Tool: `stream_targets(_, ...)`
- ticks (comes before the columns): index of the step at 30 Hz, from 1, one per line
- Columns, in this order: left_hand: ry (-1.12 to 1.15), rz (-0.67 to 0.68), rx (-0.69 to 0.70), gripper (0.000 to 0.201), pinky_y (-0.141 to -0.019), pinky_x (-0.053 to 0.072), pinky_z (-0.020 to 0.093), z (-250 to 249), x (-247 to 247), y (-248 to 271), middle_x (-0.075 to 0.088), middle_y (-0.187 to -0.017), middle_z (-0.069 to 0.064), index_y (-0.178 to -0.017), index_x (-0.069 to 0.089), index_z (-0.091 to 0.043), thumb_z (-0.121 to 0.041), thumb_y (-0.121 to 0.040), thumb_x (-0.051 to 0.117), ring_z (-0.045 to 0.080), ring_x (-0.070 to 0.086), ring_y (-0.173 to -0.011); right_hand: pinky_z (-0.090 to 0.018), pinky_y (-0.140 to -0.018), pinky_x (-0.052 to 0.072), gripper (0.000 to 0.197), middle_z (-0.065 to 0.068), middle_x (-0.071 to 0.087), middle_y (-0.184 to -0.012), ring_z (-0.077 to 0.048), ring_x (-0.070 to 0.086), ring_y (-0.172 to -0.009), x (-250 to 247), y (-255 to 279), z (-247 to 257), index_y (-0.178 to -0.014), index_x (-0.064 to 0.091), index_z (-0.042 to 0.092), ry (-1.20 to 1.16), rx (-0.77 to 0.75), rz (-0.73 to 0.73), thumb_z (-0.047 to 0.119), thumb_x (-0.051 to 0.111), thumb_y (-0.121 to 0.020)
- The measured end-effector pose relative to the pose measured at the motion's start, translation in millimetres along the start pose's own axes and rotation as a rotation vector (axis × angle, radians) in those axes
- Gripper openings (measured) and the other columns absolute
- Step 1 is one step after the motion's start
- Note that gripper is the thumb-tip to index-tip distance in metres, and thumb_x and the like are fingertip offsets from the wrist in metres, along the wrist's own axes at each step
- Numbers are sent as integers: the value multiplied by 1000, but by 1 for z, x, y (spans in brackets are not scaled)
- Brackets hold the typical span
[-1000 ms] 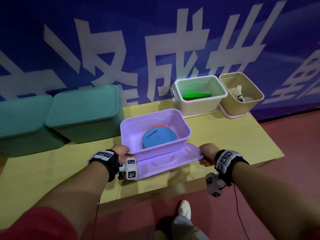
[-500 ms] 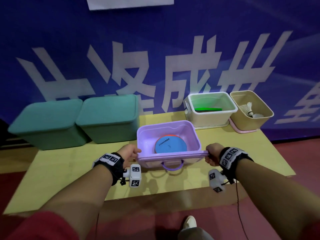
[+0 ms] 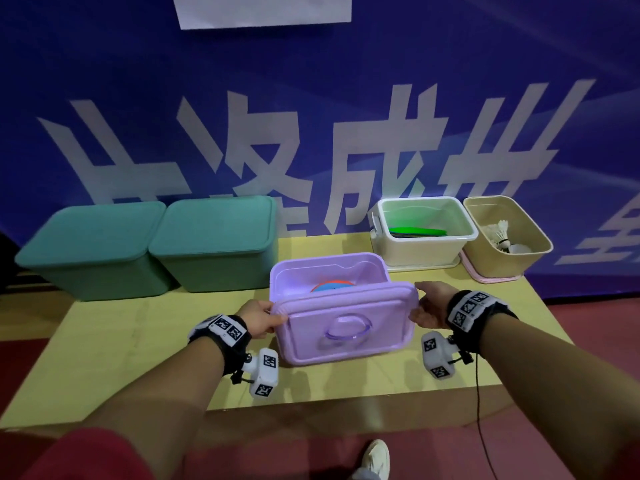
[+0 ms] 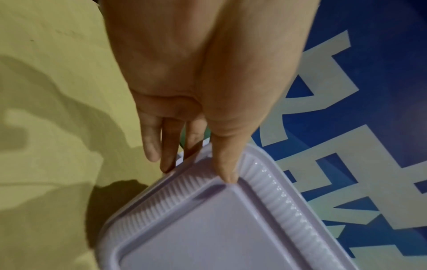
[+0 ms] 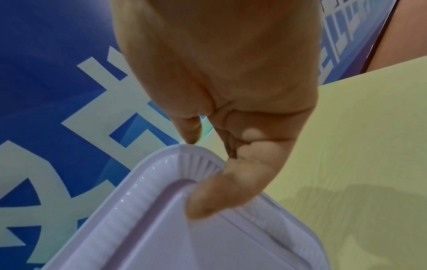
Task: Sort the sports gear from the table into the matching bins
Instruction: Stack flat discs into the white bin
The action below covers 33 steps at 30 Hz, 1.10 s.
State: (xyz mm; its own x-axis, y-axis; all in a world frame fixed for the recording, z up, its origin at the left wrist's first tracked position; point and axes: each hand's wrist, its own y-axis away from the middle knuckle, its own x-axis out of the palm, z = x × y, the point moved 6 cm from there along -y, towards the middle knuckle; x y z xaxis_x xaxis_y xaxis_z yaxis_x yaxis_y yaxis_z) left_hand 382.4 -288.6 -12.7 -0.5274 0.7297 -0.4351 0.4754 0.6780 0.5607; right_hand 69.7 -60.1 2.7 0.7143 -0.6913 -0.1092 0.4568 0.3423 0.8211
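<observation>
Near the surface's point(image 3: 104, 341) front edge, the left hand point(image 3: 258, 318) and right hand point(image 3: 431, 308) each pinch an end of the purple lid point(image 3: 346, 327), tilted over the purple bin point(image 3: 322, 275) holding a blue disc point(image 3: 329, 286); white bin point(image 3: 422, 251) and beige bin point(image 3: 502, 265) stand at the far right corner

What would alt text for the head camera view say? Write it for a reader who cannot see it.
Two hands, left hand and right hand, grip the ends of a purple plastic lid, tilted over an open purple plastic bin on a yellow-green table. Behind stand two lidded teal bins, an open white bin and a beige bin with shuttlecocks.
</observation>
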Motion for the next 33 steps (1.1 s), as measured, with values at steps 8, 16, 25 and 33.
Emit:
stream_targets(8, 219, -274, -62, 24, -75, 52, 40, -14, -19, -29, 62, -96, 14, -98, 54, -13, -33, -91, 66, 29, 60, -86, -33, -71, 45, 18, -6, 59, -95, -24, 53, -78, 4, -28, 36, -95, 61, 12, 331, -160, 7, 26, 67, -85)
stream_targets(16, 151, -488, -131, 19, -81, 58, 50, -11, -38, -73, 69, -94, 20, -93, 63, -8, -18, -80, 73, 37, 69, -87, -25, -65, 44, 12, -6, 66, -88, -21, 59, -71, 24, -56, 56, -90, 68, 16, 417, -287, 37, 9, 65, -80)
stream_targets(25, 85, -390, -100, 40, -97, 50, 38, -18, -16, -95, 67, -116, 12, -121, 63, -5, -1, -81, 63, 30, 63, -106, -35, -74, 54, 37, -11, 66, -95, -27, 64, -83, 40, -83, 69, -119, 62, 6, 697, -358, -50, 12, 62, -82)
stream_targets(33, -76, -381, -114, 55, -94, 44, 27, -15, -13, -96, 62, -128, 8, -131, 58, -12, -1, -78, 68, 28, 59, -114, -31, -87, 50, 57, -12, 64, -122, -29, 63, -108, 47, -94, 72, -138, 48, 10, 881, -380, -99, 15, 66, -84)
